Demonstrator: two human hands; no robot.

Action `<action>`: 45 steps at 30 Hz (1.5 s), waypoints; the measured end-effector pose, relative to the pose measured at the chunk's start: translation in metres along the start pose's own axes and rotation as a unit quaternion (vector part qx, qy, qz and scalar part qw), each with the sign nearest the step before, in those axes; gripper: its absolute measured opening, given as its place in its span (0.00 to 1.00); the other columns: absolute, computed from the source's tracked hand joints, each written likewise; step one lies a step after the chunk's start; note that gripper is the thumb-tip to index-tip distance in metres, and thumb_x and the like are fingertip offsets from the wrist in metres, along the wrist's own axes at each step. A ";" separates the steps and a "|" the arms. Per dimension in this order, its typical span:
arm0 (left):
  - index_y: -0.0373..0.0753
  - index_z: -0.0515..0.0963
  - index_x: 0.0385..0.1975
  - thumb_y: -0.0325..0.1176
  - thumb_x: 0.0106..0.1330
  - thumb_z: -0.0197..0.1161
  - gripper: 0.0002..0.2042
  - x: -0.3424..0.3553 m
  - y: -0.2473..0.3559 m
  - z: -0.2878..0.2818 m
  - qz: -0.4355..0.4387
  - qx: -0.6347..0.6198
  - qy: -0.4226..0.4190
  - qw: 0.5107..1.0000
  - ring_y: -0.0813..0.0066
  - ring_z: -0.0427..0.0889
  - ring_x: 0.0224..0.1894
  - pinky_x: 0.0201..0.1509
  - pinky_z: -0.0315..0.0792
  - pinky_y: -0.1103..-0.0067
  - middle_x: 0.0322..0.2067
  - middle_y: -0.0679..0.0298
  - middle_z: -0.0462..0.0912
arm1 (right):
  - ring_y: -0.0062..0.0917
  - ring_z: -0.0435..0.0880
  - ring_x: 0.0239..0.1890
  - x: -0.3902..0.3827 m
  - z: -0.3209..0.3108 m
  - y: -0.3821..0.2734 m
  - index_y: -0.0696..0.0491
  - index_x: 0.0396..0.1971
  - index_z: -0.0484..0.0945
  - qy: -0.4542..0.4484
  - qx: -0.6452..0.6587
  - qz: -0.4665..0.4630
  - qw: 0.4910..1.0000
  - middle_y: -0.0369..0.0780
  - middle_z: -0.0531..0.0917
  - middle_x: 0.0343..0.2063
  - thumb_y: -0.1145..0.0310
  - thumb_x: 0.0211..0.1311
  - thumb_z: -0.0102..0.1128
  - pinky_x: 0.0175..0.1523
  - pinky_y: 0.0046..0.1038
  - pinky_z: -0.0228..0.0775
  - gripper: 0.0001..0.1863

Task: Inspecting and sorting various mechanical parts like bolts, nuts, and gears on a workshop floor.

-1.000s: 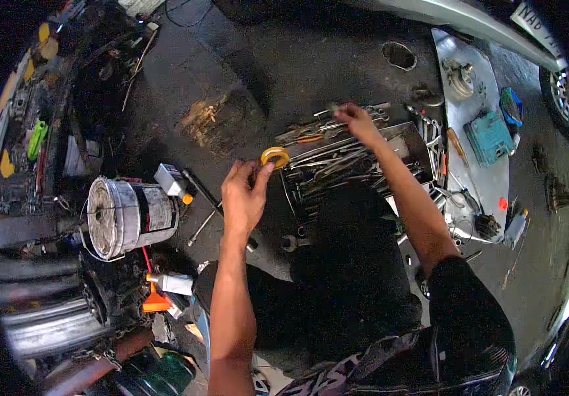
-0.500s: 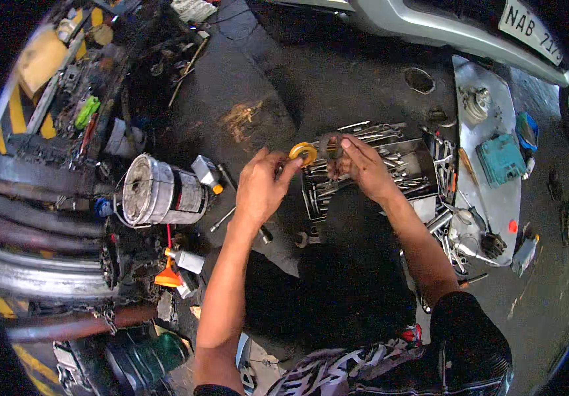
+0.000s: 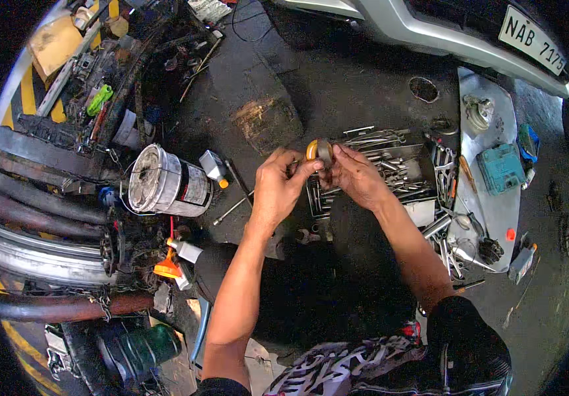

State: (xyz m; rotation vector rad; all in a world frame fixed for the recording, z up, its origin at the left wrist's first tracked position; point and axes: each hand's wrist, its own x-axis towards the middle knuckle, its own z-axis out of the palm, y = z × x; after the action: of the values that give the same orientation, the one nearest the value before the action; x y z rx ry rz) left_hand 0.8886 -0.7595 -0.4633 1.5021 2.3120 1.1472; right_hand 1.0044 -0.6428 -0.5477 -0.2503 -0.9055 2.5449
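My left hand (image 3: 276,179) grips a yellow ring (image 3: 311,150) between thumb and fingers. In my right hand (image 3: 358,177), closed round its edge, is a dark, greasy metal ring (image 3: 324,152) of about the same size. The two rings meet face to face over the floor, in front of my knees. Whether one sits inside the other cannot be made out. Right beyond and below my right hand lies an open metal tool tray (image 3: 423,162) full of sockets and wrenches, partly hidden by that hand and my knee.
To the left stand a grimy white bucket (image 3: 195,191), a bottle with an orange cap (image 3: 213,169) and an orange funnel (image 3: 167,265). At the right, a metal sheet (image 3: 489,224) bears a teal case (image 3: 500,169) and loose tools. A silver car (image 3: 423,30) is at the top right.
My hands have come together, bringing the yellow ring and the dark ring from apart into contact. The yellow ring has turned from face-on to nearly edge-on. The whole view has shifted slightly.
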 end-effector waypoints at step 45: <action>0.32 0.79 0.34 0.34 0.60 0.61 0.11 -0.003 -0.020 0.017 0.042 -0.027 -0.043 0.998 0.59 0.79 0.34 0.35 0.71 0.73 0.27 0.53 0.76 | 0.19 0.75 0.41 0.000 0.002 0.016 0.53 0.53 0.71 0.005 -0.023 -0.036 0.999 0.36 0.77 0.42 0.60 0.68 0.46 0.44 0.25 0.69 0.19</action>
State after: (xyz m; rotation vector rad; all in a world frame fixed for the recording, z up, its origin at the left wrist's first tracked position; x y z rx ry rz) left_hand 0.8845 -0.7577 -0.4894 1.6092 2.1641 1.1316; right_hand 0.9984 -0.6553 -0.5561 -0.2387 -0.9528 2.4576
